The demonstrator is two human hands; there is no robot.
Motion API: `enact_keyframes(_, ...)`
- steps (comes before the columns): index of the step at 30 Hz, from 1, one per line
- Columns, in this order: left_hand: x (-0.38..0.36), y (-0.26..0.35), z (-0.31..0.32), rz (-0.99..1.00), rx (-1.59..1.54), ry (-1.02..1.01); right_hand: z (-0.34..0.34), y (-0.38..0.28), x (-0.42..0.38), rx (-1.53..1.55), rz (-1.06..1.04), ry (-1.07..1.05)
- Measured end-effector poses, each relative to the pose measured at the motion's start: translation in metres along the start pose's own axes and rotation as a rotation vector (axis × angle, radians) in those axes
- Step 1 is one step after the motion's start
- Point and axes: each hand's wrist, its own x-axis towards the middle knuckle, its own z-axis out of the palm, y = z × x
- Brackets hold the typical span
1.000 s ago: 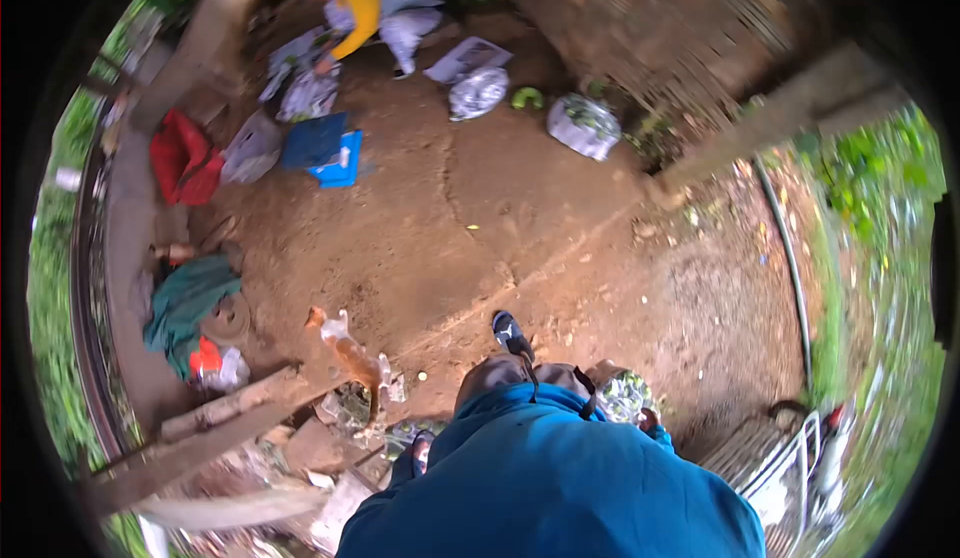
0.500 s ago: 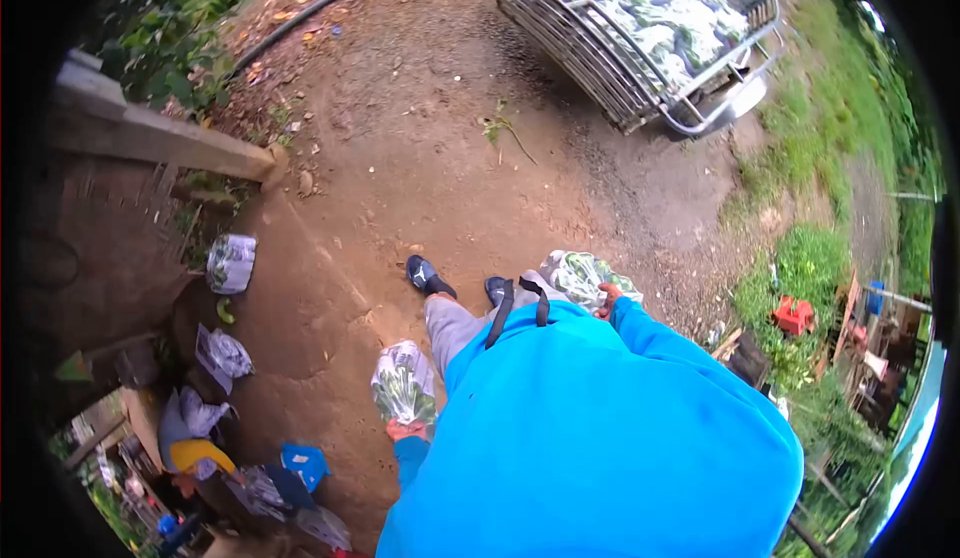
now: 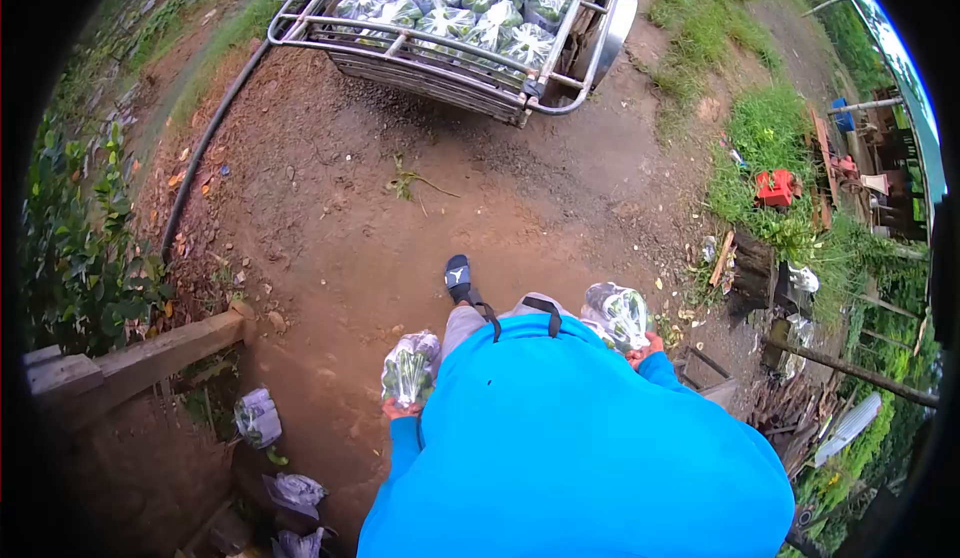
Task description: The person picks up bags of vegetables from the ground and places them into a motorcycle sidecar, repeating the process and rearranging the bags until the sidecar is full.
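Observation:
At my left side, a clear plastic bag of green vegetables (image 3: 410, 368) hangs from my left hand (image 3: 402, 408), which is closed on its gathered end. My right hand (image 3: 647, 350) grips a second bag of green vegetables (image 3: 620, 316) beside my right hip. Leafy green shapes show through both bags; the exact kind of vegetable cannot be made out. Ahead of me stands a metal-railed cart (image 3: 440, 78) loaded with several similar tied bags (image 3: 480, 8).
A wooden beam (image 3: 170, 348) juts in from the left, with a wrapped bundle (image 3: 257, 418) on the ground near it. A black hose (image 3: 205, 148) curves along the dirt. Cut branches (image 3: 410, 180) lie before the cart. A red container (image 3: 775, 188) sits in grass at right.
I have stepped and turned, so the cart now sits more squarely ahead and farther left in view. Both bags have stayed in my hands. The bundles at left have shifted lower.

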Motion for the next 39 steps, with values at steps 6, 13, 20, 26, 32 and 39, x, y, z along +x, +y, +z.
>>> enact_keyframes(6, -0.008, 0.023, 0.172, -0.206, 0.169, -0.430, -0.037, 0.023, -0.007, 0.256, 0.011, -0.183)
enact_keyframes(13, -0.221, 0.067, 0.331, 0.159, 0.434, -0.743, -0.069, 0.057, 0.066, 0.365, 0.221, -0.206)
enact_keyframes(20, -0.466, 0.045, 0.439, 0.596, 0.358, -1.164, -0.116, 0.069, 0.230, 0.540, 0.103, 0.018)
enact_keyframes(26, -0.594, -0.018, 0.538, 0.775, 0.356, -1.262, -0.069, -0.043, 0.203, 0.691, 0.202, 0.120)
enact_keyframes(32, -0.620, -0.064, 0.641, 0.677, 0.409, -1.420, -0.023, -0.163, 0.203, 0.772, 0.198, 0.175)
enact_keyframes(39, -0.602, -0.142, 0.809, 0.401, 0.439, -1.585, 0.040, -0.337, 0.195, 0.824, 0.148, 0.238)
